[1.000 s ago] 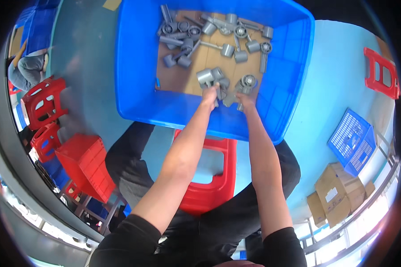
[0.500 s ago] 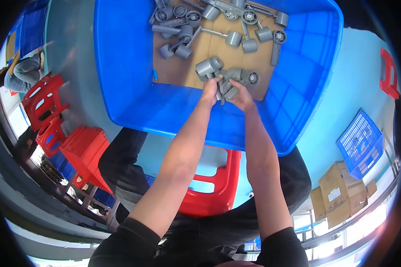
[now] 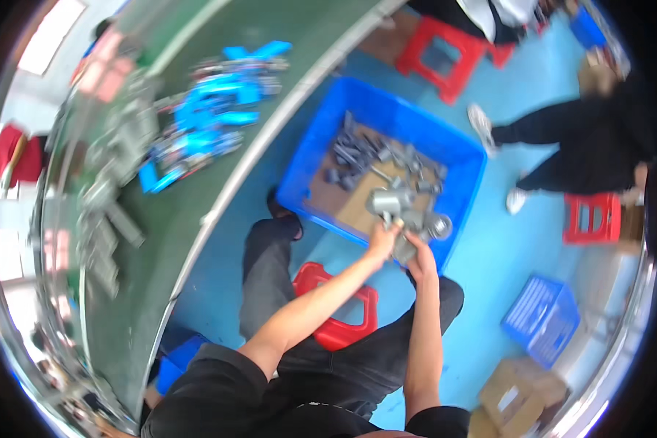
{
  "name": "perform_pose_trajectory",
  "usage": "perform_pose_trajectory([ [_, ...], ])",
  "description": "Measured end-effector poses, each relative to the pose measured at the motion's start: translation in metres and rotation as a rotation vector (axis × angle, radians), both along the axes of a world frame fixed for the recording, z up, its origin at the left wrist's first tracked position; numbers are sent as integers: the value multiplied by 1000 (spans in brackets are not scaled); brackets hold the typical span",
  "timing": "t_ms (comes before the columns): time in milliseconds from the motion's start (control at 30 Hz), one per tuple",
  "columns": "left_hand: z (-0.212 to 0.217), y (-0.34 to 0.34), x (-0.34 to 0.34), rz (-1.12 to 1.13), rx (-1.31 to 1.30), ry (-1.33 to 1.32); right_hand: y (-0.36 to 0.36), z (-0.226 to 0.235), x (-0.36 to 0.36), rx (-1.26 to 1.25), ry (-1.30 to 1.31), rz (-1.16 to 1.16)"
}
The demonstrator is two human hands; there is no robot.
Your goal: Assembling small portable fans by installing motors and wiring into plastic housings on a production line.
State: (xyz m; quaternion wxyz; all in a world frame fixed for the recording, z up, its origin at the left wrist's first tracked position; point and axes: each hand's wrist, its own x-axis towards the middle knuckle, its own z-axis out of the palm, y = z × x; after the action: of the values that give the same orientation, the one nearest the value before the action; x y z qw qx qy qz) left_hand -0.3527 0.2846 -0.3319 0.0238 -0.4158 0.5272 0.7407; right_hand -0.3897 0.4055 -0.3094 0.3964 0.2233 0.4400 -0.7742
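My left hand (image 3: pixel 382 242) is closed round the handle of a grey hair dryer housing (image 3: pixel 389 200), whose wide round barrel points away from me. Just right of it, my right hand (image 3: pixel 421 258) grips more grey housings (image 3: pixel 437 226), one showing a round end. How many are bunched between the hands I cannot tell, as they overlap and blur. Both hands are over the near side of a blue plastic bin (image 3: pixel 321 212). Inside, several loose grey housings (image 3: pixel 358 155) lie on a brown cardboard sheet (image 3: pixel 361 210) toward the far side.
At left runs a green workbench (image 3: pixel 219 157) with a pale edge, bearing blue parts (image 3: pixel 215 106) and grey housings (image 3: pixel 106 219). A red stool (image 3: pixel 328 336) stands between my legs. A person in dark trousers (image 3: pixel 555 157) is at right, near a blue crate (image 3: pixel 542 317) and cardboard boxes (image 3: pixel 515 394).
The view has swung left, bringing the green workbench in. My hands still hold the grey housings together and now appear higher above the bin.
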Motion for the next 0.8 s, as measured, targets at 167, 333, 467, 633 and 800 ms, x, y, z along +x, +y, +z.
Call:
perform_pose_trajectory([
  [167,165,11,83,-69,-336,210,12,134,79,-101,176,-6],
  [333,264,-19,155,218,-421,692,-24,223,120,-182,434,73],
  [467,321,-74,140,310,-559,716,-88,292,93,-227,581,241],
  [633,380,-179,84,343,-593,762,-194,354,37,-327,686,329],
  [800,401,-261,52,434,-665,632,-292,364,-6,-374,611,411],
])
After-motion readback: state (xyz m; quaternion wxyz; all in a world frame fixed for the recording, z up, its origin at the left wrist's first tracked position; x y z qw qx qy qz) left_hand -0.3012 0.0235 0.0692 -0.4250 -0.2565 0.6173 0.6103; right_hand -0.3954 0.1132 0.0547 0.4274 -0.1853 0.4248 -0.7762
